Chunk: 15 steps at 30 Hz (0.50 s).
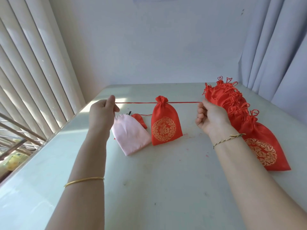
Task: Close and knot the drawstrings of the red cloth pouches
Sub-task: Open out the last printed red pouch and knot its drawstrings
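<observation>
The ends of the drawstring [136, 102] vanish inside the curled fingers [116, 109] of the left hand [103, 112] and of the right hand [211, 118], so how much cord each holds cannot be told. Just below the left fingers, a small black thing [129, 113] is too small to identify. Beside it, a small red pouch [140, 120] is partly covered by the pink pouch [131, 135]. Behind the right fingers the row of red pouches [232, 100] overlaps, so they cannot be counted. The right forearm [249, 171] hides part of the nearest one's gold motif [264, 154]. Both forearms run off the bottom edge.
</observation>
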{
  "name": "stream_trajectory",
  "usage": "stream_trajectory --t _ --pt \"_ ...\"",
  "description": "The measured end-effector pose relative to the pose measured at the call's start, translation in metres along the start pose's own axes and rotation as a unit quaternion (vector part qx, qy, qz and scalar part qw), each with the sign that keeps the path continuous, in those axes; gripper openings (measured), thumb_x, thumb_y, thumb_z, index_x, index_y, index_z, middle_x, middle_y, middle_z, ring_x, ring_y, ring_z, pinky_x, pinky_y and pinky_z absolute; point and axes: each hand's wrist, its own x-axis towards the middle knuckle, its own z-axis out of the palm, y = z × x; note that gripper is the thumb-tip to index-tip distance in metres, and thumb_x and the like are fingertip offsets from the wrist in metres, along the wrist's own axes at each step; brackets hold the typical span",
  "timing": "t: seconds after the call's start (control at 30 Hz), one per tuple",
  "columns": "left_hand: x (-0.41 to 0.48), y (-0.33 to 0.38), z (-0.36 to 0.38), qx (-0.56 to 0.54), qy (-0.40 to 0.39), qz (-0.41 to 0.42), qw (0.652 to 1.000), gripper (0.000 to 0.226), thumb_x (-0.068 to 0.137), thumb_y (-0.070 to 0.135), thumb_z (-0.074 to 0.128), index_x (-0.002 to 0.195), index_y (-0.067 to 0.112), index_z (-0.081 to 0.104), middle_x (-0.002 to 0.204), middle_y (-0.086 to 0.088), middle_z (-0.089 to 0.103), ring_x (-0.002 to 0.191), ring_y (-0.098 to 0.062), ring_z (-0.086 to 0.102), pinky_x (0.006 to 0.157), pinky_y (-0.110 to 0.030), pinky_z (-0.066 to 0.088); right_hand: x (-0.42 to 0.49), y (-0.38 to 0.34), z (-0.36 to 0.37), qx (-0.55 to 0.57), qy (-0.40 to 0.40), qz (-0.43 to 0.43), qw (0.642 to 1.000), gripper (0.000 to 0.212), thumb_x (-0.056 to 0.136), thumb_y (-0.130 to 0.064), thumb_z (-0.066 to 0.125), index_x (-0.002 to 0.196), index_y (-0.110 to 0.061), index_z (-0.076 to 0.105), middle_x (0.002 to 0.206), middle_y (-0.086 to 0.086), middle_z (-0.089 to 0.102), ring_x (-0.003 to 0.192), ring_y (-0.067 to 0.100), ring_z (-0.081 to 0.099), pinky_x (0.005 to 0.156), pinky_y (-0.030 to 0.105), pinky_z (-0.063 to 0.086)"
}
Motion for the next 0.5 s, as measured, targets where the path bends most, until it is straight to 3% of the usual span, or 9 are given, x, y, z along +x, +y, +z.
stream_trajectory --t 0.1,0.17,0.23,0.33,0.5 --pt "-0.005 0.014 0.004 -0.188 -0.029 -0.069 0.979 0.05 0.099 0.031 0.039 0.052 0.016 0.047 0.066 -0.002 0.061 0.057 -0.009 0.058 0.057 -0.022 0.042 -0.005 -0.001 0.006 0.002 0.018 -0.025 1.0 0.031 0.094 -0.027 0.05 0.065 -0.015 0.054 0.047 -0.006 0.044 0.034 0.006 0.034 0.041 0.015 0.03" --pt "-0.006 0.024 0.004 -0.351 -0.113 -0.089 0.925 0.052 0.101 0.034 0.034 0.052 0.018 0.043 0.087 -0.001 0.073 0.086 -0.014 0.069 0.076 -0.027 0.049 -0.009 -0.006 0.008 -0.013 0.006 -0.042 0.999 0.031 0.093 -0.027 0.05 0.065 -0.015 0.054 0.051 -0.005 0.045 0.039 0.007 0.035 0.044 0.017 0.031" --pt "-0.009 0.035 0.004 -0.439 -0.184 -0.082 0.876 0.047 0.101 0.036 0.03 0.059 0.017 0.039 0.088 -0.002 0.073 0.096 -0.017 0.069 0.09 -0.034 0.049 -0.013 -0.013 0.009 -0.026 -0.016 -0.058 0.998 0.03 0.092 -0.026 0.05 0.064 -0.016 0.053 0.055 -0.004 0.045 0.044 0.008 0.035 0.046 0.018 0.031" --pt "-0.019 0.052 0.01 -0.447 -0.241 -0.055 0.859 0.042 0.1 0.036 0.032 0.069 0.015 0.049 0.065 0.002 0.063 0.072 -0.014 0.068 0.086 -0.035 0.054 -0.025 -0.024 0.016 -0.048 -0.067 -0.098 0.992 0.031 0.093 -0.026 0.05 0.064 -0.016 0.054 0.055 -0.004 0.048 0.046 0.009 0.038 0.047 0.018 0.034" --pt "-0.038 0.071 0.014 -0.293 -0.307 0.038 0.905 0.017 0.094 0.011 0.049 0.099 0.006 0.065 0.071 0.001 0.055 0.061 -0.009 0.056 0.069 -0.026 0.054 -0.055 -0.037 0.033 -0.145 -0.162 -0.209 0.953 0.034 0.093 -0.026 0.051 0.061 -0.018 0.058 0.057 -0.005 0.054 0.049 0.008 0.046 0.052 0.019 0.04"
